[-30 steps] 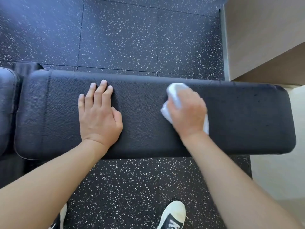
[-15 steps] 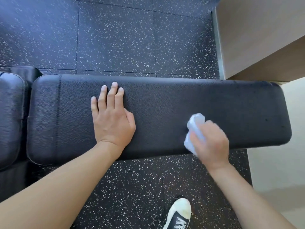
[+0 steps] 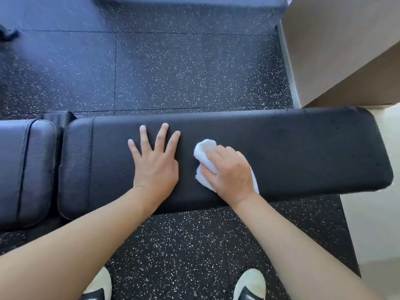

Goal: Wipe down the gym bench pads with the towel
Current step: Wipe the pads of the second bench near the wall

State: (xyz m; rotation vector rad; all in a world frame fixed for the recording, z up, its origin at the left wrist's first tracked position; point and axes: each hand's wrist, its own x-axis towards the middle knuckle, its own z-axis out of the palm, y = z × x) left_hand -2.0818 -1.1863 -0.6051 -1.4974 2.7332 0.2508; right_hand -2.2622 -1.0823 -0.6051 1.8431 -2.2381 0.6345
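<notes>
A long black bench pad (image 3: 303, 152) runs across the middle of the view, with a shorter black pad (image 3: 28, 169) at its left end. My left hand (image 3: 154, 163) lies flat on the long pad with its fingers spread. Just to its right, my right hand (image 3: 229, 174) grips a bunched white towel (image 3: 204, 151) and holds it down on the pad. Most of the towel is hidden under that hand; a strip shows by the wrist.
Black speckled rubber floor (image 3: 184, 72) surrounds the bench. A beige wall or cabinet corner (image 3: 337, 50) rises at the upper right, close to the pad's right end. Pale floor (image 3: 372, 230) lies at the right. My two white shoes (image 3: 249, 286) stand near the bottom edge.
My right hand has moved the towel from the pad's near edge leftward and up onto the pad, close to my left hand. My left fingers have spread apart. The view has shifted.
</notes>
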